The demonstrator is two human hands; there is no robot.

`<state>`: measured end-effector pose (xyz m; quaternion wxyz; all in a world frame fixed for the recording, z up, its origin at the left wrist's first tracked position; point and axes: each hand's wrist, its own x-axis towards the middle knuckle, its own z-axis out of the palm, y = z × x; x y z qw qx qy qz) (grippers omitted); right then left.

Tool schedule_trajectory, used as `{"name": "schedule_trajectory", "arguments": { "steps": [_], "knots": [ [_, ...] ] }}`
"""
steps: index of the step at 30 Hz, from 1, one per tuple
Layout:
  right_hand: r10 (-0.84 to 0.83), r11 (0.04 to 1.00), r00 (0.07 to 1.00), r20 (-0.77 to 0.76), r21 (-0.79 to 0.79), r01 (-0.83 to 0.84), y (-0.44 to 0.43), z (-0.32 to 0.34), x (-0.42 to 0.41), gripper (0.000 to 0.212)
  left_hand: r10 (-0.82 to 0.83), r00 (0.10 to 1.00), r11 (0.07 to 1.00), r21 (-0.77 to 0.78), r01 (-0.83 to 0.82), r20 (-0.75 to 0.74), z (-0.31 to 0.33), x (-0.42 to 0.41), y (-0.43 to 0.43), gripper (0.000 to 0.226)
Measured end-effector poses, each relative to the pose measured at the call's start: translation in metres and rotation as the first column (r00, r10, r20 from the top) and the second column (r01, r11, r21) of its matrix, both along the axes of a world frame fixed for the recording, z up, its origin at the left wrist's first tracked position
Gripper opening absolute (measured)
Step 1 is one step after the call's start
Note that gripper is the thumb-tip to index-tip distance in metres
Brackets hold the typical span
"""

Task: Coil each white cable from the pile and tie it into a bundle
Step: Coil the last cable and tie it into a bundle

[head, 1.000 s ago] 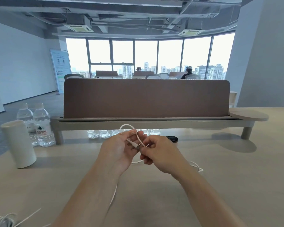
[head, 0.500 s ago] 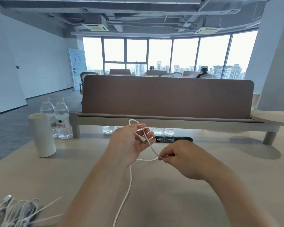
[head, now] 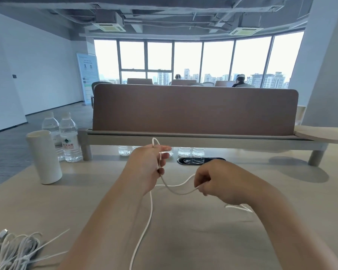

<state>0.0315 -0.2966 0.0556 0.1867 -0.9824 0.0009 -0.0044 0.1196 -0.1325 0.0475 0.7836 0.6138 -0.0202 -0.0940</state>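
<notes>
Thin white cable [head: 150, 207] hangs between our hands over the pale desk [head: 203, 240]: left hand [head: 144, 168] grips a small loop; right hand [head: 219, 182], at three o'clock from it, pinches slack, perhaps doubled. We should keep loops equal, tension light.

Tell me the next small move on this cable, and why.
Probably swing the right hand back to the left hand and lay its pinched stretch of white cable in as a second loop. The left hand grips only one small loop, slack sags between the hands, and a long tail trails across the desk.
</notes>
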Motion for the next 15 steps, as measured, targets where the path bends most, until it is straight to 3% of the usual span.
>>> {"name": "schedule_trajectory", "arguments": {
  "steps": [3,7,12,15],
  "knots": [
    [0.048,0.993,0.996,0.071,0.102,-0.055,0.000,0.005,0.000,0.016,-0.097,0.992,0.984,0.157,0.084,0.077,-0.003,-0.005,-0.006,0.020],
    [-0.005,0.977,0.953,0.302,0.207,-0.061,-0.002,0.007,0.002,0.014,-0.215,0.969,0.939,0.298,0.172,0.119,-0.007,-0.012,-0.011,0.026],
    [-0.120,0.967,0.908,0.402,0.253,0.016,-0.009,0.002,0.009,0.017,-0.349,0.935,0.898,0.313,0.311,0.072,-0.005,-0.025,-0.019,0.024],
    [-0.162,0.966,0.897,0.411,0.252,0.059,-0.013,-0.001,0.012,0.019,-0.393,0.919,0.897,0.224,0.380,0.015,-0.003,-0.029,-0.022,0.027]
  ]
}}
